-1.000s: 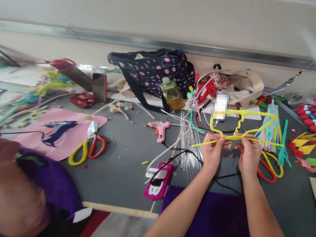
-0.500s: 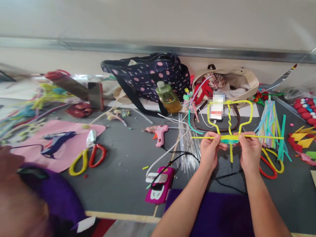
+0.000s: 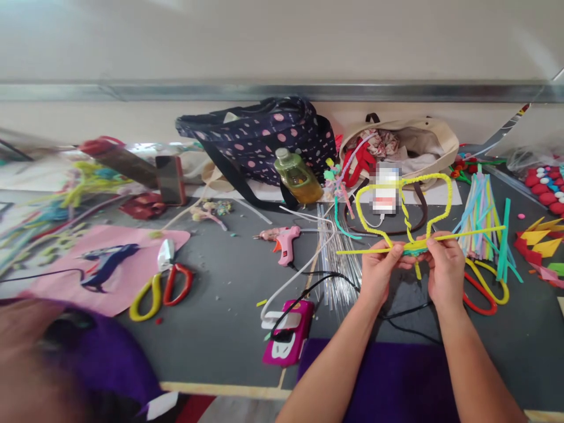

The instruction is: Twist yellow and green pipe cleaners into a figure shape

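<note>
Between my two hands is a bent yellow pipe cleaner frame [image 3: 450, 197] with two rounded lobes and a twisted middle stem. My left hand [image 3: 382, 270] pinches its lower left part, and my right hand [image 3: 445, 267] pinches the lower right. A straight yellow pipe cleaner [image 3: 480, 232] lies across the base, held under both thumbs, its ends sticking out past each hand. Some green pipe cleaner [image 3: 416, 252] shows at the base between the hands. Both hands are closed, raised over the grey table [image 3: 220, 335].
Scissors [image 3: 484, 294] and a bundle of pastel pipe cleaners [image 3: 478, 217] lie right of my hands. To the left are a pink glue gun [image 3: 286, 241], a magenta power strip [image 3: 288, 335], a bottle [image 3: 297, 176] and other scissors [image 3: 165, 282]. A co-worker's purple sleeve [image 3: 106, 341] is at lower left.
The yellow frame and the straight pipe cleaner have tilted, the right end now higher than the left. Both hands keep their pinch. The view has shifted slightly.
</note>
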A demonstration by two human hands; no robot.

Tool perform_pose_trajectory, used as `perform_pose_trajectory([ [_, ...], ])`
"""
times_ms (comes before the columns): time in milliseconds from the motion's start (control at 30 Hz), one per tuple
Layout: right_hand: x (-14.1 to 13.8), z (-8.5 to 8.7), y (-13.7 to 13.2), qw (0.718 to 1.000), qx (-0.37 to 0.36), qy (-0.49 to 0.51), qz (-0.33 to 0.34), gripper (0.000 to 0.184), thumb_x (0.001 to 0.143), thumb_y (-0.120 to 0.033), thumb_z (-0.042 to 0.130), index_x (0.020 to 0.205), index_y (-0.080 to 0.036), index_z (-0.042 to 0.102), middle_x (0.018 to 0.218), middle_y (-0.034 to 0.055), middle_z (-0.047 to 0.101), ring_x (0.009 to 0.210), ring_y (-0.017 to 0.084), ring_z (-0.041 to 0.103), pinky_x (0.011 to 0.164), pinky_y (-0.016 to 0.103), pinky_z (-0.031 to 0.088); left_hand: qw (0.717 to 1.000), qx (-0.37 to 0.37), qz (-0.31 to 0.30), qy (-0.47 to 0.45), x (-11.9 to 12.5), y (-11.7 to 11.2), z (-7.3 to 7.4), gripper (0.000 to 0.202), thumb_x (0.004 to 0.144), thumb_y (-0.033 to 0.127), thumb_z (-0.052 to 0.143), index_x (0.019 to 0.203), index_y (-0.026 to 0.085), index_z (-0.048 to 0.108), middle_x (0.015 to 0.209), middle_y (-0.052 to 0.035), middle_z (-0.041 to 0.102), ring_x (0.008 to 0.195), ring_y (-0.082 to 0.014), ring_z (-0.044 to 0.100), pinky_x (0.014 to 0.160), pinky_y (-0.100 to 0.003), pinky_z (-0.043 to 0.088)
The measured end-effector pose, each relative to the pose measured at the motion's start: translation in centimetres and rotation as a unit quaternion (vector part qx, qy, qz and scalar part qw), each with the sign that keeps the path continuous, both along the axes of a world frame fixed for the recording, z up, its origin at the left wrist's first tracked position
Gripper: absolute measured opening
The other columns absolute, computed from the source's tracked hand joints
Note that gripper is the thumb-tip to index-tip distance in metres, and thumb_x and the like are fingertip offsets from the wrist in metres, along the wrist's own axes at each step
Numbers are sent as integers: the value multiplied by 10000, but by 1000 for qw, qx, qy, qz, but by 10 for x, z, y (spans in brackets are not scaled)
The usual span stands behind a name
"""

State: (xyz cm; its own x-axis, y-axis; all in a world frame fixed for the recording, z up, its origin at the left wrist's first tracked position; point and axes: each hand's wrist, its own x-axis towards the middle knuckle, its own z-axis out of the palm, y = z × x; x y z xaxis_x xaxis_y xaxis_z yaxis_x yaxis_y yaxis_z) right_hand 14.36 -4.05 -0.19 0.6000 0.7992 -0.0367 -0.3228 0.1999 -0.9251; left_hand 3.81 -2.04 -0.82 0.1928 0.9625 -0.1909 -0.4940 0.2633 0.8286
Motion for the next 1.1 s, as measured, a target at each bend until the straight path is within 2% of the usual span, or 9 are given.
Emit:
perform_pose_trajectory([
  [267, -2, -1, 0, 999, -19, -23, -14, 213, 706, -328, 737, 744, -172, 596, 753, 15, 690, 620, 133, 615, 509, 226, 452, 998, 3, 58, 7, 1, -1, -2, 350, 661, 406, 807, 782, 103, 680, 607, -31, 685, 524, -179, 686, 532, -270, 581],
  [567, -3, -2, 1, 1000, -19, -15, -15, 203, 676, -320, 758, 735, -171, 633, 681, -3, 668, 577, 121, 569, 561, 254, 458, 996, -10, 83, -7, 1, 0, -2, 352, 660, 425, 802, 762, 113, 674, 554, -20, 666, 513, -185, 683, 505, -251, 554],
  [800, -1, -5, 2, 999, -40, 23, 1, 260, 657, -348, 770, 780, -181, 612, 718, -1, 675, 607, 135, 601, 547, 250, 469, 997, 12, 72, 8, 1, -2, 0, 335, 669, 412, 798, 751, 112, 672, 579, -20, 672, 483, -166, 666, 478, -236, 543],
  [1100, -1, -4, 2, 998, -4, -44, -36, 201, 693, -323, 746, 740, -169, 625, 725, -16, 605, 623, 108, 553, 510, 209, 442, 998, 10, 63, 11, 0, -1, 1, 320, 656, 373, 809, 806, 116, 692, 605, -26, 687, 521, -165, 679, 515, -239, 557],
])
